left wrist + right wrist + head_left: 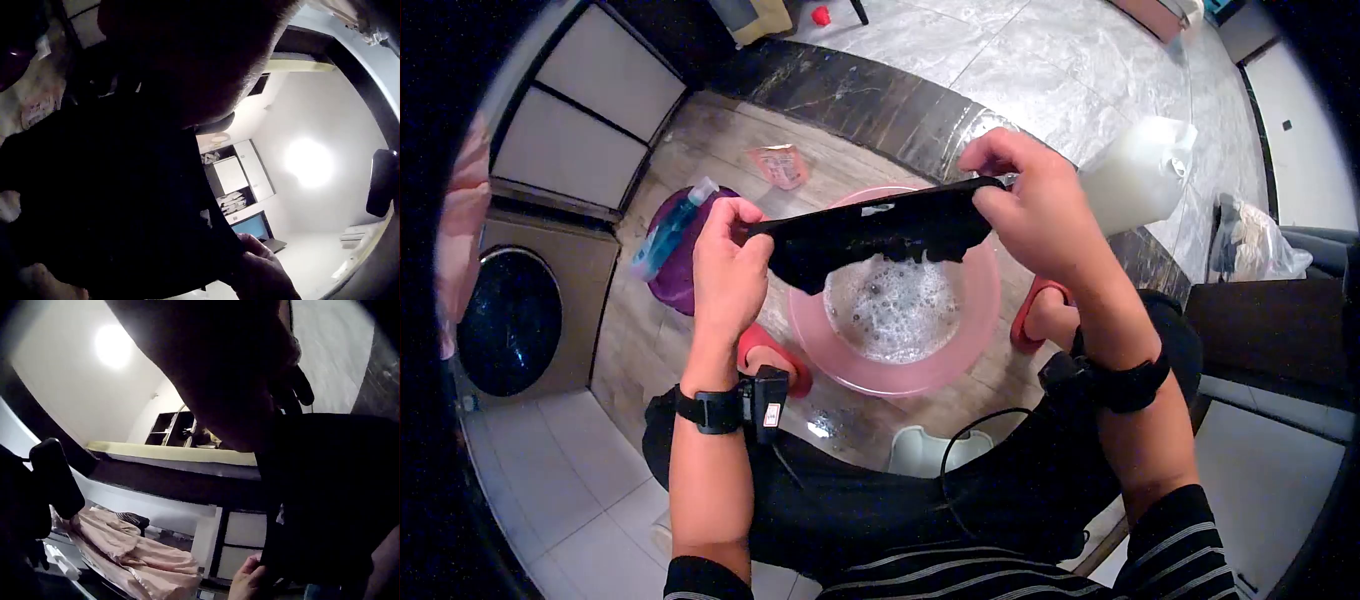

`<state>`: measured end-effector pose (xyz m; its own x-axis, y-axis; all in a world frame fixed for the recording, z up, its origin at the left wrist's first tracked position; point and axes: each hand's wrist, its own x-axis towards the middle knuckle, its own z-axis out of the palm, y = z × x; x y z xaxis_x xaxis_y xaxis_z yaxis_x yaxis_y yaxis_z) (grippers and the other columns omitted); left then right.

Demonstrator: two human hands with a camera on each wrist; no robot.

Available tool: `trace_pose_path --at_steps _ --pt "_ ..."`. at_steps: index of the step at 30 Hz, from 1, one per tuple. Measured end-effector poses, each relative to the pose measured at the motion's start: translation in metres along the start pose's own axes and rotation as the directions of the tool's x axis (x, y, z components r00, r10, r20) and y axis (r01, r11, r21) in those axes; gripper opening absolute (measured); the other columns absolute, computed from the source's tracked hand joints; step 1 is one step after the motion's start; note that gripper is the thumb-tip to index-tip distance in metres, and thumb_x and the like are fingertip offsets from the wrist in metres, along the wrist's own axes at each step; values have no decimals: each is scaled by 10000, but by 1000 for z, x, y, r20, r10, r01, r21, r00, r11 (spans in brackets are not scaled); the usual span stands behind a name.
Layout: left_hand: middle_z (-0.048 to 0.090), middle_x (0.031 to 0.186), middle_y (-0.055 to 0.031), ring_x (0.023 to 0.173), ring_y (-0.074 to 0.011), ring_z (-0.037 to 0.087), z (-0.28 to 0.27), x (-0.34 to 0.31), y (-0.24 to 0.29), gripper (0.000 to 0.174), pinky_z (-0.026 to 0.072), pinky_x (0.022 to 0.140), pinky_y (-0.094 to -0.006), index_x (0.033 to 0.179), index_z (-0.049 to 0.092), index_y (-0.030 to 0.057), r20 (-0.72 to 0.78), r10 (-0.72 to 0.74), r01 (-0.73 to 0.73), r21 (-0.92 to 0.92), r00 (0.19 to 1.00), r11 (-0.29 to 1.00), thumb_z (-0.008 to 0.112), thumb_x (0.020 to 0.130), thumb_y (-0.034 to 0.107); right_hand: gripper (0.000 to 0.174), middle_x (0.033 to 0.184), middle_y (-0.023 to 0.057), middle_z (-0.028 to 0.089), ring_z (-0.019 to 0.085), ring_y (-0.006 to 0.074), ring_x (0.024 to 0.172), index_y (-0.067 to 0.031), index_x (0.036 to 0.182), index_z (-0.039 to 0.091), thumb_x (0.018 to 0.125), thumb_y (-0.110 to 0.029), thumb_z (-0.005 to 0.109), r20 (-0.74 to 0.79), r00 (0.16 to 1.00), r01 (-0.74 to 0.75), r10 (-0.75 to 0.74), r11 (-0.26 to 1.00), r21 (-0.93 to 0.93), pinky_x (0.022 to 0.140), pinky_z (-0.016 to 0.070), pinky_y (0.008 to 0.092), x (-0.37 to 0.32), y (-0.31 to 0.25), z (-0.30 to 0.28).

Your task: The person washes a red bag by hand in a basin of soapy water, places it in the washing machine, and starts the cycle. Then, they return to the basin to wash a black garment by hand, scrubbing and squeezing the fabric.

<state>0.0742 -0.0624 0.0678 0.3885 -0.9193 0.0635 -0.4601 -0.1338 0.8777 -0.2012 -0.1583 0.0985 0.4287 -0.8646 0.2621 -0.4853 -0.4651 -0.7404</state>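
A black cloth garment (880, 225) with a small white label at its upper edge is stretched between both hands. The left hand (725, 265) pinches its left corner between thumb and fingers. At the opposite corner, the right hand (1035, 200) grips it the same way. Below hangs the uneven lower edge, over a pink basin (975, 345) of foamy water (895, 310). The dark cloth (112, 194) fills much of the left wrist view, where the right hand (262, 269) shows at its far end. In the right wrist view, the left hand (247, 581) holds the other end.
A blue bottle (670, 235) lies on a purple round object (665, 290) at left. Beyond the basin is a pink packet (780, 165). A whitish translucent container (1140, 175) stands right, behind the right forearm. Red slippers (800, 375) flank the basin; a front-loading washer (580, 310) is far left.
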Motion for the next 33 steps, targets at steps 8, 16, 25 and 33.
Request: trace_pose_path --at_steps 8,16,25,33 --pt "628 886 -71 814 -138 586 -4 -2 -1 214 471 744 -271 927 525 18 109 -107 101 61 988 993 524 724 -49 212 828 113 653 625 215 765 -16 926 615 730 -61 549 160 972 -206 173 953 224 720 505 318 5 7 -6" --pt "600 874 -31 825 -111 557 -10 -5 10 177 440 751 -246 935 537 2 251 -265 275 -8 931 961 506 764 -33 245 818 42 616 573 108 741 -2 984 608 750 -47 549 303 904 -376 303 900 220 682 476 253 8 -1 -16" --pt "549 806 20 738 -70 480 -11 -3 5 146 385 676 -214 922 572 34 304 -220 274 -147 927 951 466 823 48 185 762 19 599 569 96 710 -12 915 619 779 -81 515 321 857 -474 403 862 183 663 470 242 12 -7 -14" --pt "555 755 32 678 -56 483 -11 -4 16 143 374 608 -213 899 592 50 258 -287 339 -187 923 922 477 819 76 175 764 5 599 565 88 702 -29 904 623 776 -73 512 355 829 -528 432 814 242 660 462 238 13 -8 -14"
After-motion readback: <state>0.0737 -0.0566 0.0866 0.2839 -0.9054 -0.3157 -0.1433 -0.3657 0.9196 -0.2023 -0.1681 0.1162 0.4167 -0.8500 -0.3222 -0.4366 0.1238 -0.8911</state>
